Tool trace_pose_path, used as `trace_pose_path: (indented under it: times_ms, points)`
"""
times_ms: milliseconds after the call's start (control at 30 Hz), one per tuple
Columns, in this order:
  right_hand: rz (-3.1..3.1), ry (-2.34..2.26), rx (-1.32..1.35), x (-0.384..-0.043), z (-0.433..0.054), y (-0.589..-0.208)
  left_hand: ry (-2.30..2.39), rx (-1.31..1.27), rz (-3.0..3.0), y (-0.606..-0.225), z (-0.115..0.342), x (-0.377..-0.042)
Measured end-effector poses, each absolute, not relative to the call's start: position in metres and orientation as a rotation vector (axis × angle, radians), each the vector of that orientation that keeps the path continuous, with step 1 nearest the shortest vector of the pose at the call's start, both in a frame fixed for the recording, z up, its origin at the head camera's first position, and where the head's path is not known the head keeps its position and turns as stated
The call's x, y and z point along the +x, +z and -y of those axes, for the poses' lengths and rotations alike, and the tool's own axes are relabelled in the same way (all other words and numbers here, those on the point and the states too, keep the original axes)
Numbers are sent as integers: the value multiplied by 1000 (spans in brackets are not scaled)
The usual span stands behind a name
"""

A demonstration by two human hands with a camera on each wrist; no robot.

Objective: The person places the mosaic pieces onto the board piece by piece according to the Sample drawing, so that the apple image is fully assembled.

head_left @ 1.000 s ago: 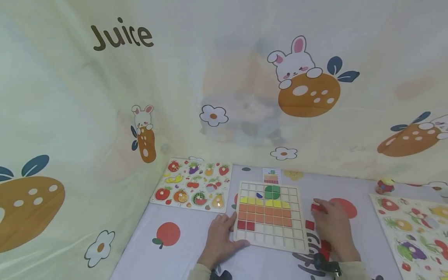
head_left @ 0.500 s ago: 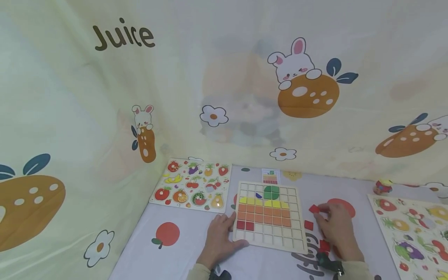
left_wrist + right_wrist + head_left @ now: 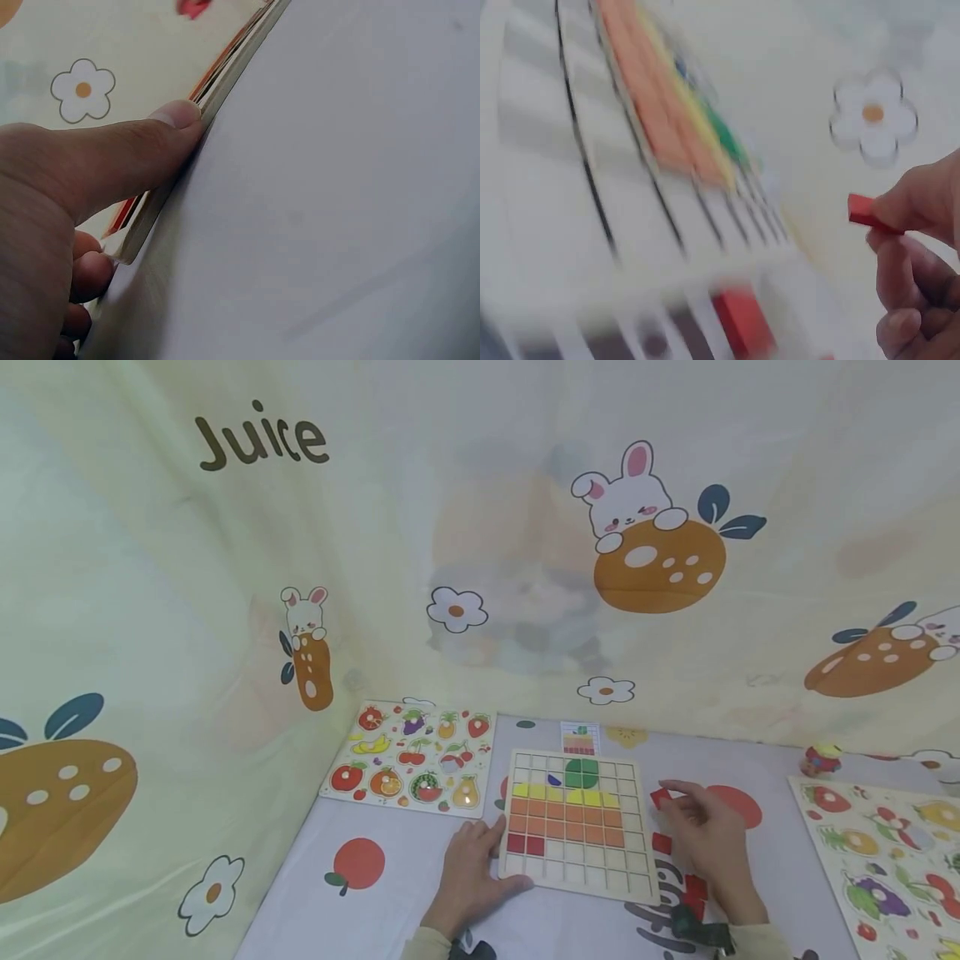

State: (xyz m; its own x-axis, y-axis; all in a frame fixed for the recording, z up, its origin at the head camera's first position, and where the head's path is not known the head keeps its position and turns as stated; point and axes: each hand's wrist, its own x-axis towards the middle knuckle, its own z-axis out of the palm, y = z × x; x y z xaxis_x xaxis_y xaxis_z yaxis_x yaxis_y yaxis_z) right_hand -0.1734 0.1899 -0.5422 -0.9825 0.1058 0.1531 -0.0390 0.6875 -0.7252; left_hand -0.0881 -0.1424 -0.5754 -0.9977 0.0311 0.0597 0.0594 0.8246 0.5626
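My right hand (image 3: 712, 843) pinches a red square tile (image 3: 862, 211) between thumb and fingertips, off the right side of the wooden grid board (image 3: 577, 870). My left hand (image 3: 472, 872) holds the board's near left corner, thumb along the front edge and fingers at the left edge. Green, blue, yellow, orange and red pieces fill part of the grid. Two red tiles (image 3: 525, 843) sit at the left of one row. More loose red tiles (image 3: 662, 843) lie on the cloth between the board and my right hand, partly hidden by the wrist strap.
A small pattern card (image 3: 580, 737) lies behind the board. One fruit puzzle board (image 3: 412, 760) is at the back left, another (image 3: 877, 852) at the right. A small colourful figure (image 3: 822, 760) stands behind the right one. A printed curtain (image 3: 517, 527) rises at the back.
My right hand has picked up a red tile from the cloth and moved it slightly toward the board and away from me. The left hand and the board have stayed in place.
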Motion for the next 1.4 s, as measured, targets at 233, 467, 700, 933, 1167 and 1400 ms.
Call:
trace_pose_path:
  times_ms: [233,467,700,933,1167,1400]
  points:
    - [2709,1435,15,-156,-144,-531,-919,-66,2960,-575,141,-88]
    - [2830,1534,198,-141,-113,-546,-919,-64,2967,-577,142,-88]
    - [2887,1318,375,-134,-101,-558,-915,-66,2966,-577,141,-87]
    - [2983,1057,394,-129,-89,-560,-908,-61,2971,-577,141,-87]
    - [2994,986,404,-128,-87,-557,-909,-64,2971,-577,142,-87]
    - [2970,957,444,-128,-83,-555,-922,-43,2984,-574,142,-88]
